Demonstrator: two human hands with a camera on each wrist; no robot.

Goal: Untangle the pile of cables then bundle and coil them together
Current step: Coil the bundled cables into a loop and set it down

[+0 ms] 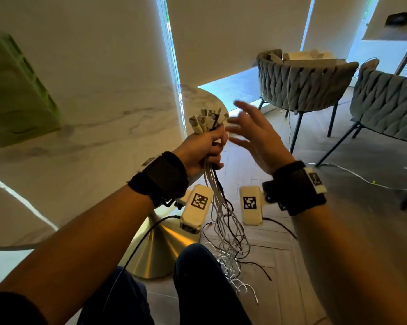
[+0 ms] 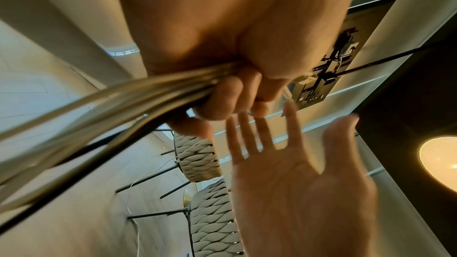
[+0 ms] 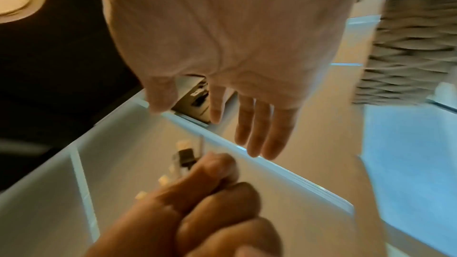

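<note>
We see the left hand point(image 1: 201, 148) raised in front of the body, its fingers curled tightly round a bundle of cables point(image 1: 215, 184) just below their plug ends. The connectors point(image 1: 206, 120) stick up together out of the top of the fist, mostly white with a dark one among them. From the left wrist view the cables run out of the fist as a thick parallel sheaf point(image 2: 118, 108), pale strands with a black one alongside. Below the fist they hang down between the two wrist cameras and end in a loose tangle on the wooden floor point(image 1: 277, 273), beside our knee.

The right hand point(image 1: 256, 134) is just beside the left, not touching the cables, palm turned toward them, fingers straight and spread; it is blurred and holds nothing. The left wrist view shows its bare palm point(image 2: 296, 192) facing the fist.

To the left stands a round marble table point(image 1: 92, 109) on a brass cone base point(image 1: 155, 249). Two woven grey chairs point(image 1: 305, 85) stand further off on the right
</note>
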